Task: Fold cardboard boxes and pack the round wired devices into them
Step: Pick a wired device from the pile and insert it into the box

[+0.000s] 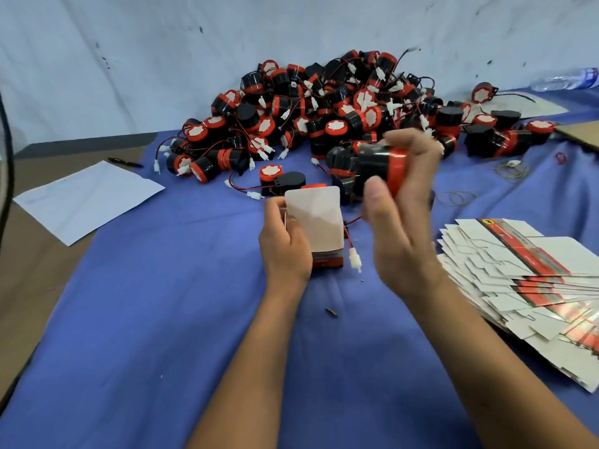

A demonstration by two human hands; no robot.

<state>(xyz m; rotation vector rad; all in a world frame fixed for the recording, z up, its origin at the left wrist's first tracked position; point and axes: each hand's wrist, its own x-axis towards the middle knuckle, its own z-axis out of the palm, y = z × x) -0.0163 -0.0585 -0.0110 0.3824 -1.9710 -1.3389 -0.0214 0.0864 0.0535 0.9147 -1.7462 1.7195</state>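
Observation:
My left hand (pixel 283 243) grips a small folded cardboard box (pixel 319 226), white with a red and black band at its lower end, its top flap standing up. My right hand (pixel 400 202) holds a round black and red wired device (pixel 377 171) just above and to the right of the box. The device's red and black wire hangs down, ending in a white connector (pixel 354 258) beside the box. A large pile of the same devices (pixel 324 118) lies behind my hands on the blue cloth.
A fanned stack of flat unfolded boxes (pixel 525 283) lies at the right. White paper (pixel 87 199) and a pen (pixel 124 162) sit at the left. Rubber bands (pixel 455 197) lie right of the pile, and a plastic bottle (pixel 565 80) lies at the far right.

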